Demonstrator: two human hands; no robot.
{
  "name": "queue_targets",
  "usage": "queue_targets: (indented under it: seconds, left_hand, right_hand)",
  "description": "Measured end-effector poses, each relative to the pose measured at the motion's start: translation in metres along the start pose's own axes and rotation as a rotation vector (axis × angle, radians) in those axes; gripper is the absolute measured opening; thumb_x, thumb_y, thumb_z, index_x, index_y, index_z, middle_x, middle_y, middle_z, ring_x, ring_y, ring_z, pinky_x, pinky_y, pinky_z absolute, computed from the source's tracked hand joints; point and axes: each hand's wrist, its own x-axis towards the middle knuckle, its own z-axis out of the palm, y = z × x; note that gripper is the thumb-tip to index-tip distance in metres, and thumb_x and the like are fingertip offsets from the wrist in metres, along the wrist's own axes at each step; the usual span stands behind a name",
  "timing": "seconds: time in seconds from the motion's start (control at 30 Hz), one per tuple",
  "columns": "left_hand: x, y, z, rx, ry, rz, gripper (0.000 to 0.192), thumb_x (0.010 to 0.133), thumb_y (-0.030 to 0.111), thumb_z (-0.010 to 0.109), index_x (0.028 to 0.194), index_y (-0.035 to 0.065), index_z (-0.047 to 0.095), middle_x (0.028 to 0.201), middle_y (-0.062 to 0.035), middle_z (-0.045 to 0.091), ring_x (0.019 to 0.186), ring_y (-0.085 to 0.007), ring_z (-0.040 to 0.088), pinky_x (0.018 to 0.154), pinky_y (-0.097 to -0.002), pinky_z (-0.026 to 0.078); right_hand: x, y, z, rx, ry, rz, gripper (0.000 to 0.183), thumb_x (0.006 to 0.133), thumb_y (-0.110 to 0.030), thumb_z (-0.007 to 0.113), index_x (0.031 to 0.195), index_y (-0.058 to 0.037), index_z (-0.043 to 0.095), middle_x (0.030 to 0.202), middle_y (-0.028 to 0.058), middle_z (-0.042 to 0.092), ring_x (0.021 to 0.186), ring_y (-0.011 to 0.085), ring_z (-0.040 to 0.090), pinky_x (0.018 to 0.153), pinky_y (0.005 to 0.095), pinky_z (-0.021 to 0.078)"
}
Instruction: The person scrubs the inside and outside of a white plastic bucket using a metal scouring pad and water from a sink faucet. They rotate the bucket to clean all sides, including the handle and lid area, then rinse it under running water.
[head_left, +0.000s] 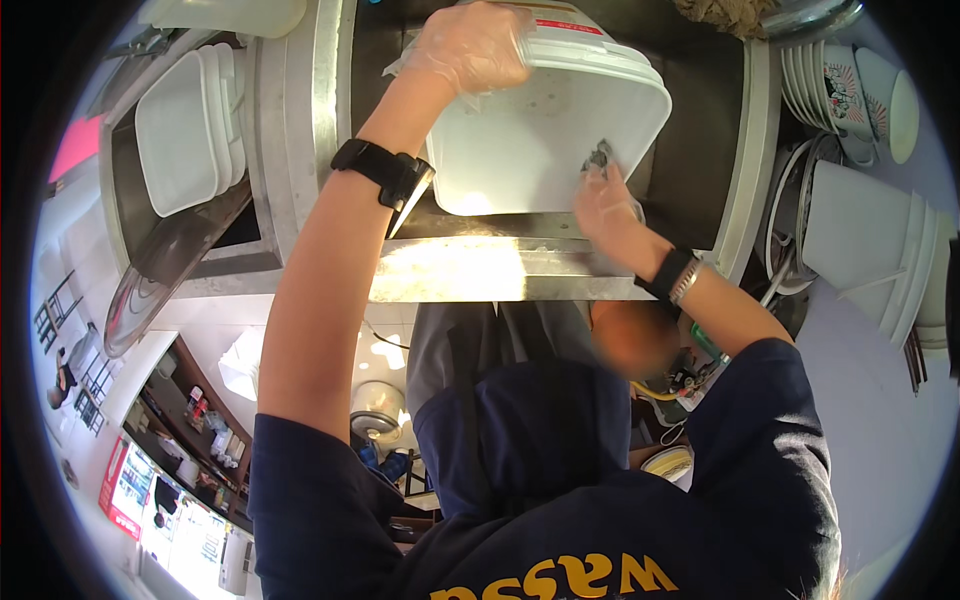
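Note:
A white plastic tub (517, 142) is tipped on its side in a stainless steel sink basin (694, 172), with a broad pale face towards me. My left hand (472, 49), in a clear plastic glove, grips the tub near its rim at the top; some fingers are hidden. At the lower right of that face, my right hand (607, 199) pinches a steel wool scrubber (598, 156) against the plastic. It also wears a clear glove. Behind the rim, a red and white label (566, 26) shows on the tub's far side.
Left of the basin, stacked white tubs (180, 131) stand in another sink compartment beside a transparent lid (165, 262). To the right are stacked paper bowls (840, 90) and white containers (862, 240). A brown cloth (724, 15) lies at the top. The sink's front edge (450, 289) is before my body.

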Motion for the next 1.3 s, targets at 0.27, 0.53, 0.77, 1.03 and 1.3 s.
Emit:
queue_targets:
  seconds: [0.27, 0.53, 0.77, 1.03, 1.3]
  left_hand:
    - [0.002, 0.004, 0.003, -0.002, 0.014, 0.022, 0.047, 0.061, 0.017, 0.054, 0.107, 0.0142, 0.06, 0.09, -0.0122, 0.063, 0.084, -0.0285, 0.06, 0.077, -0.0362, 0.048]
    - [-0.019, -0.017, -0.014, -0.016, -0.068, 0.006, 0.034, 0.062, 0.018, 0.053, 0.091, 0.0024, 0.063, 0.085, -0.0191, 0.063, 0.082, -0.0312, 0.061, 0.074, -0.0371, 0.049]
    - [0.031, 0.033, -0.01, -0.163, 0.105, 0.205, 0.035, 0.06, 0.018, 0.055, 0.09, 0.0026, 0.064, 0.086, -0.0184, 0.063, 0.082, -0.0311, 0.061, 0.074, -0.0373, 0.049]
    - [0.0, 0.0, -0.008, -0.075, 0.079, 0.114, 0.037, 0.058, 0.017, 0.056, 0.091, 0.0037, 0.064, 0.087, -0.0178, 0.063, 0.083, -0.0306, 0.061, 0.076, -0.0359, 0.049]
    - [0.007, 0.001, -0.005, -0.057, 0.054, 0.125, 0.036, 0.06, 0.016, 0.056, 0.092, 0.0041, 0.064, 0.087, -0.0179, 0.063, 0.083, -0.0304, 0.061, 0.076, -0.0363, 0.049]
  right_hand:
    - [0.121, -0.001, 0.009, -0.142, -0.133, 0.229, 0.036, 0.082, -0.022, 0.045, 0.108, -0.0023, 0.06, 0.12, 0.0172, 0.052, 0.121, 0.0387, 0.034, 0.091, 0.0661, 0.0206]
    - [0.223, 0.001, -0.007, 0.318, 0.254, 0.442, 0.04, 0.083, -0.024, 0.046, 0.119, -0.0065, 0.048, 0.125, 0.0108, 0.045, 0.116, 0.0281, 0.041, 0.092, 0.0619, 0.0235]
    - [0.294, 0.051, 0.091, 0.574, 1.278, -0.158, 0.016, 0.073, -0.015, 0.051, 0.073, -0.0087, 0.066, 0.09, 0.0137, 0.063, 0.085, 0.0266, 0.059, 0.078, 0.0381, 0.0459]
    - [0.115, -0.037, -0.104, 2.484, 0.003, 0.17, 0.008, 0.076, -0.006, 0.052, 0.081, -0.0021, 0.056, 0.074, 0.0093, 0.057, 0.066, 0.0196, 0.057, 0.052, 0.0362, 0.0458]
    - [0.05, -0.071, -0.089, 2.072, 0.248, 0.028, 0.054, 0.07, -0.002, 0.059, 0.121, 0.002, 0.043, 0.086, 0.0088, 0.058, 0.07, 0.0131, 0.053, 0.066, 0.0271, 0.0468]
